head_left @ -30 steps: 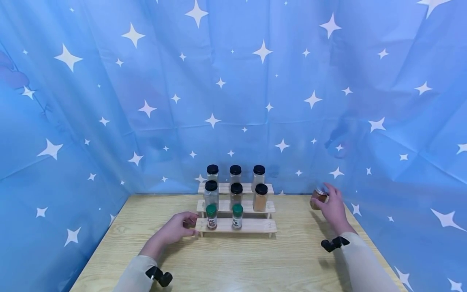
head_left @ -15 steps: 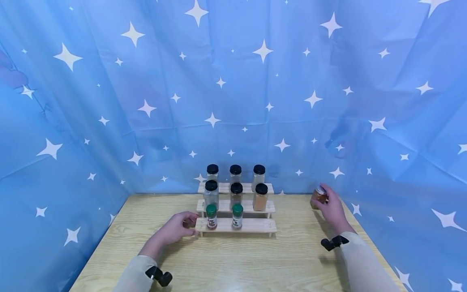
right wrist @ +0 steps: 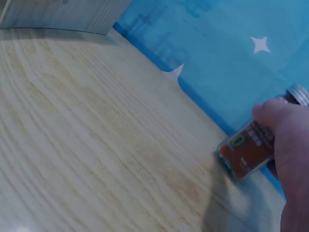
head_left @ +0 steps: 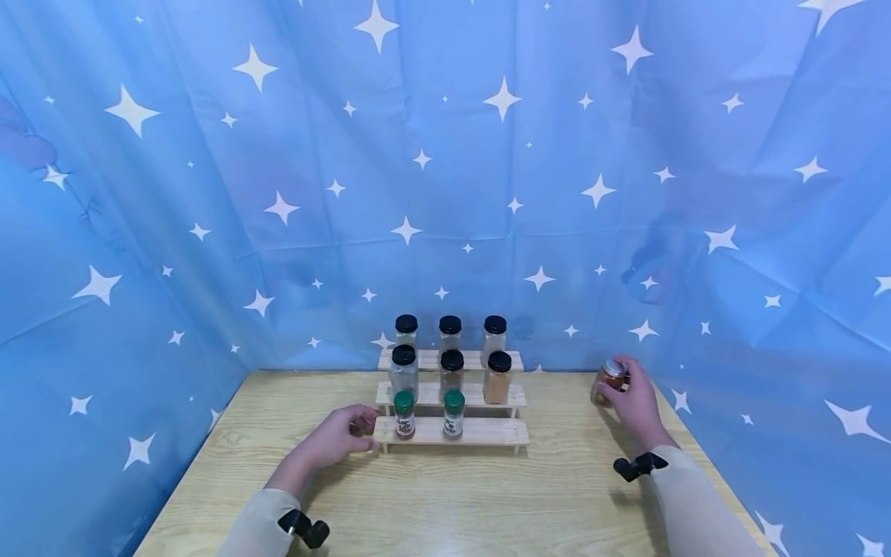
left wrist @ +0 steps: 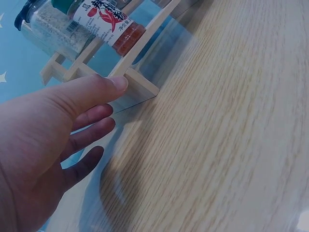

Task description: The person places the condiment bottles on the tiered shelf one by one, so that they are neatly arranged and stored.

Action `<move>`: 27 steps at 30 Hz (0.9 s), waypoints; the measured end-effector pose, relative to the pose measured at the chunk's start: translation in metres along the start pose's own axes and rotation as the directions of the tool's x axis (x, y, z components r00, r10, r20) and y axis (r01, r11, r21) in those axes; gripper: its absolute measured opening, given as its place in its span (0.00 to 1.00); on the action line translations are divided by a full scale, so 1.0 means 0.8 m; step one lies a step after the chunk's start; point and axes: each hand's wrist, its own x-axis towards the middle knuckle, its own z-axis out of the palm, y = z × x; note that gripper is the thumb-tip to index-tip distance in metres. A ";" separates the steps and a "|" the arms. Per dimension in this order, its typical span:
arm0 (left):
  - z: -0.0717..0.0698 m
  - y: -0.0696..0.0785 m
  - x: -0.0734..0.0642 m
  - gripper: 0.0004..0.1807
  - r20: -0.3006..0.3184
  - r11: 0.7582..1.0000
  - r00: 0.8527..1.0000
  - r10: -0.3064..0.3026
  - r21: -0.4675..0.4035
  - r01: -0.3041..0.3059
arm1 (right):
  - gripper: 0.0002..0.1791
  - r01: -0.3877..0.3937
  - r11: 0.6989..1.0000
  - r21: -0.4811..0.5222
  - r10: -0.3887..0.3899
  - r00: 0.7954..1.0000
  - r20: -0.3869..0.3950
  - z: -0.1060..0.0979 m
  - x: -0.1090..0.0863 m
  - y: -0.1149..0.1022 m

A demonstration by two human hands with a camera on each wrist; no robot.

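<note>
My left hand [head_left: 341,435] is at the left end of a three-tier wooden spice rack [head_left: 487,431]. In the left wrist view its thumb rests on the corner of the lowest shelf, with the index finger hidden and the other fingers loosely bent. A green-capped bottle of red powder [left wrist: 113,24] stands close by on that shelf. To the far right, my right hand [head_left: 636,398] grips a small glass jar [head_left: 609,381] with a silver lid. In the right wrist view this jar [right wrist: 246,150] holds reddish-brown powder, leans, and has its base close over the table.
A second green-capped bottle [head_left: 453,414] shares the lowest shelf. Black-capped spice jars [head_left: 497,379] fill the middle and top tiers. The wooden table [head_left: 445,503] meets a blue star-printed curtain [head_left: 445,155] at the back and sides.
My right hand has brought the silver-lidded jar slightly toward me, and its lid shows more now. The left hand and the rack hold their places.
</note>
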 end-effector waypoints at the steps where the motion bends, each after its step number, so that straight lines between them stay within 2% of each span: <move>1: 0.000 0.000 0.000 0.29 0.000 1.000 1.000 0.001 -0.003 -0.001 | 0.38 0.002 1.000 0.002 -0.002 1.000 -0.008 0.000 -0.001 -0.002; 13: 0.000 0.000 -0.002 0.29 -0.006 1.000 1.000 0.009 -0.002 -0.009 | 0.36 0.066 0.998 -0.014 -0.067 0.996 -0.054 0.001 -0.010 -0.033; 27: 0.000 0.002 0.000 0.29 -0.003 1.000 1.000 0.007 0.001 -0.007 | 0.37 0.176 0.984 0.020 -0.176 0.984 -0.033 0.020 -0.032 -0.107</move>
